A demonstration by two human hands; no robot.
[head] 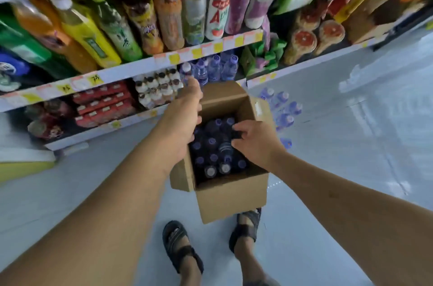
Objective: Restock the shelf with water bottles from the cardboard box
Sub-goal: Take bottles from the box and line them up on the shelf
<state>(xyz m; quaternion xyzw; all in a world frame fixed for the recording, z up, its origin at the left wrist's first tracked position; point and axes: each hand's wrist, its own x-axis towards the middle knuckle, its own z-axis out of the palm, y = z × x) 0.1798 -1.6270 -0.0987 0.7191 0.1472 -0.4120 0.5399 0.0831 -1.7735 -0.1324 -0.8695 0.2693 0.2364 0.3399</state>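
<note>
Head view: this looks like the pick-up step, with a fresh bottle being taken out of the cardboard box (232,194), which stands open on the floor (351,168) just near of the shelf (105,128).

The right hand (255,140) reaches in from the right, its fingers (237,132) curled round the top of one of the water bottles (215,152) at the far right of the box. The left hand (185,117) lies over the box's left flap, its fingers stretched toward the shelf. I cannot tell whether it holds anything.

The water bottles stand packed upright, caps facing up and long axis vertical. The shelved bottles (215,68) at the far side stand the same way.

Next, I judge, comes a straight upward lift clear of the neighbouring bottles. Then the bottle is carried to the far side, kept upright, and set beside the shelved row.
</note>
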